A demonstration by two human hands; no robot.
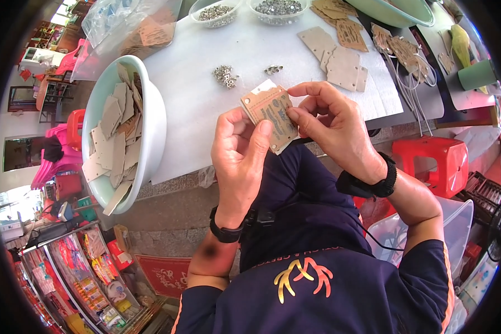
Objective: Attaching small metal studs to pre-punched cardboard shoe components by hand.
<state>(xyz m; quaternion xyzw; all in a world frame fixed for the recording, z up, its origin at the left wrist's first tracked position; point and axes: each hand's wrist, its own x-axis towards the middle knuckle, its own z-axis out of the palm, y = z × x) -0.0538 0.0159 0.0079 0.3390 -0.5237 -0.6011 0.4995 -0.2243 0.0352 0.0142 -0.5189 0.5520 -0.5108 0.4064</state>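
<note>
My left hand point(238, 156) clamps the printed cardboard tag point(277, 116) above the white tabletop's point(189, 111) near edge, my right hand point(339, 131) at its side, pinching or not I can't tell; it looks light, stiffish, creasable, best held by its edges.

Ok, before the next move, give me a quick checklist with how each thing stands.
1. Left hand holding the printed card: ok, thumb on its face.
2. Right hand empty: cannot tell; fingertips are at the card's right side.
3. Card flush with the layer behind: not ok, a pale edge shows past its top.
4. Metal pieces on the table: ok, two small piles.
5. Cards within the basin: not ok, one juts over the rim.
</note>
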